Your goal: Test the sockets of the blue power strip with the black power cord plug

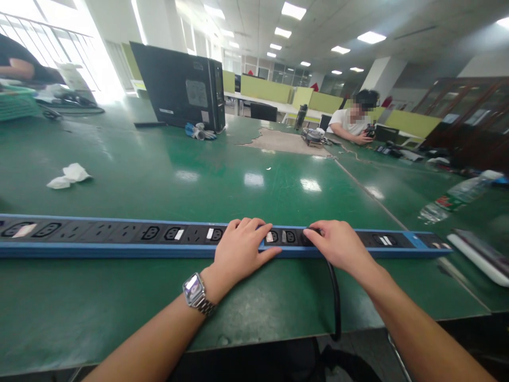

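A long blue power strip (pixel 159 248) with black sockets lies across the front of the green table. My left hand (pixel 241 244) rests over its middle, fingers wrapped across the strip and thumb along the near edge. To its right, my right hand (pixel 338 244) grips a black plug (pixel 307 239) at a socket of the strip. Fingers partly cover the plug, so how deep it sits cannot be seen. From under that hand a thick black cable (pixel 336 297) hangs over the table's front edge. Small white labels stick to several sockets.
Behind the strip stands a black computer case (pixel 178 87), with gloves (pixel 200 131) beside it. Crumpled tissue (pixel 69 175) lies at left, a plastic bottle (pixel 457 197) at right. A green basket (pixel 18 102) is far left. Another person (pixel 352 122) sits across the table (pixel 222 185).
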Motion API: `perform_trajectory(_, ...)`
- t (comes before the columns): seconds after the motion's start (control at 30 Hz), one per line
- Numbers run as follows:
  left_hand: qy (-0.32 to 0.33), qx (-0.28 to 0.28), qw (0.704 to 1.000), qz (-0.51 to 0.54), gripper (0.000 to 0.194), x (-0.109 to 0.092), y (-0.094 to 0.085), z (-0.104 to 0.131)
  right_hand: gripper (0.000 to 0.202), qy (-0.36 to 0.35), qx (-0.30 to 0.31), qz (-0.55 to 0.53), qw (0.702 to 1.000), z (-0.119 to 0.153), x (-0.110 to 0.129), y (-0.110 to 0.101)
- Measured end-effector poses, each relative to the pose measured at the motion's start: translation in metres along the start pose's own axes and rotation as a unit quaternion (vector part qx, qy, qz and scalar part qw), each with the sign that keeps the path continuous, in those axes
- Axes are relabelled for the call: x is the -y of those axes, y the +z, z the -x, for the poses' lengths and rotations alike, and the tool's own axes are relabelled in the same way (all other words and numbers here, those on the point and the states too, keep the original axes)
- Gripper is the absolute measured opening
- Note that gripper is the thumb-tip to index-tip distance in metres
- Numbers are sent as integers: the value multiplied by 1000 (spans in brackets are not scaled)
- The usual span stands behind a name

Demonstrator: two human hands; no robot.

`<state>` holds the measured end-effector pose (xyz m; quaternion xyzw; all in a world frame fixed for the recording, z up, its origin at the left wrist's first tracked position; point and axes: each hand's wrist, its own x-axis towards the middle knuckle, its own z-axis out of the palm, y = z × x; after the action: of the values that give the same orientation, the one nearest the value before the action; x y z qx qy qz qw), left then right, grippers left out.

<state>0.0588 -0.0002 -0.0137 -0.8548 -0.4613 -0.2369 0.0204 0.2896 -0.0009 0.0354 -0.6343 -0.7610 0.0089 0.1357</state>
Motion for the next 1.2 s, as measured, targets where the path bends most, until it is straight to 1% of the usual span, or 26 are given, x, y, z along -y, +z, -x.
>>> perform_trajectory(0.03, -1, 3, 1000, 0, 49, 0, 0, 0, 34, 9, -25, -3, 1000, 2, -1, -7)
perform_trajectory(0.1, -2, 10, 1000, 2, 50, -1, -1, 0, 36, 28, -85, -16, 996, 3, -7, -27)
perform_trajectory(0.13, -3, 12, 1000, 5, 50, -1, -1, -1, 39, 40, -111, -22, 993, 2, -14, -39)
perform_trajectory(0.17, -5, 13, 1000, 8, 51, -1, -1, -1, 42, 56, -125, -28, 990, 1, -24, -51)
perform_trajectory(0.2, -7, 14, 1000, 12, 51, -1, -2, -1, 45, 70, -121, -25, 990, 0, -38, -60)
perform_trajectory(0.23, -10, 15, 1000, 15, 51, -1, -2, -1, 48, 76, -103, -15, 992, 0, -55, -65)
perform_trajectory(0.27, -12, 15, 1000, 17, 51, 0, -2, -1, 49, 78, -83, -8, 993, 1, -74, -67)
perform_trajectory(0.3, -15, 16, 1000, 18, 50, 0, -2, -2, 50, 75, -61, -5, 995, 2, -95, -66)
perform_trajectory(0.37, -16, 17, 1000, 20, 50, 0, -2, -2, 51, 73, -21, -7, 997, 8, -133, -56)
perform_trajectory(0.43, -15, 16, 1000, 18, 50, 0, -2, -2, 50, 95, 5, -10, 995, 14, -161, -43)
perform_trajectory(0.5, -13, 15, 1000, 15, 50, -1, -2, -2, 48, 121, 17, -1, 992, 19, -172, -35)
perform_trajectory(0.57, -14, 14, 1000, 11, 49, -2, -2, -1, 47, 123, 32, 15, 992, 21, -170, -32)
perform_trajectory(0.63, -16, 14, 1000, 8, 49, -1, -2, -1, 50, 107, 62, 25, 992, 21, -162, -35)
perform_trajectory(0.73, -18, 12, 1000, 8, 49, 0, -1, 0, 49, 81, 97, 25, 992, 18, -150, -48)
perform_trajectory(0.77, -18, 12, 1000, 8, 48, 0, -1, 0, 47, 90, 88, 27, 992, 17, -144, -53)
perform_trajectory(0.8, -17, 12, 1000, 9, 48, -1, -1, 0, 46, 111, 60, 32, 992, 15, -137, -58)
perform_trajectory(0.83, -19, 10, 1000, 10, 49, -3, -1, 0, 46, 140, 18, 36, 989, 14, -126, -62)
perform_trajectory(0.9, -24, -4, 1000, 17, 57, -12, -3, 0, 47, 195, -62, 23, 979, 13, -94, -64)
perform_trajectory(0.93, -18, -16, 999, 22, 65, -18, -4, 0, 46, 193, -72, -5, 978, 12, -73, -61)
perform_trajectory(0.97, -1, -30, 999, 28, 71, -24, -6, 1, 44, 161, -35, -45, 985, 12, -50, -56)
perform_trajectory(1.0, 27, -43, 998, 34, 74, -28, -7, 1, 42, 116, 21, -99, 988, 13, -27, -50)
perform_trajectory(1.03, 61, -54, 996, 40, 71, -31, -8, 2, 42, 67, 68, -161, 982, 14, -4, -42)
perform_trajectory(1.07, 89, -65, 993, 47, 65, -31, -9, 3, 39, 31, 104, -222, 969, 15, 18, -36)
perform_trajectory(1.1, 102, -75, 990, 55, 57, -30, -9, 4, 38, 19, 113, -262, 958, 18, 37, -30)
perform_trajectory(1.13, 94, -88, 990, 64, 49, -26, -8, 4, 35, 19, 79, -283, 956, 21, 55, -26)
perform_trajectory(1.2, 37, -104, 991, 77, 39, -16, -6, 4, 26, 17, -57, -269, 961, 32, 87, -20)
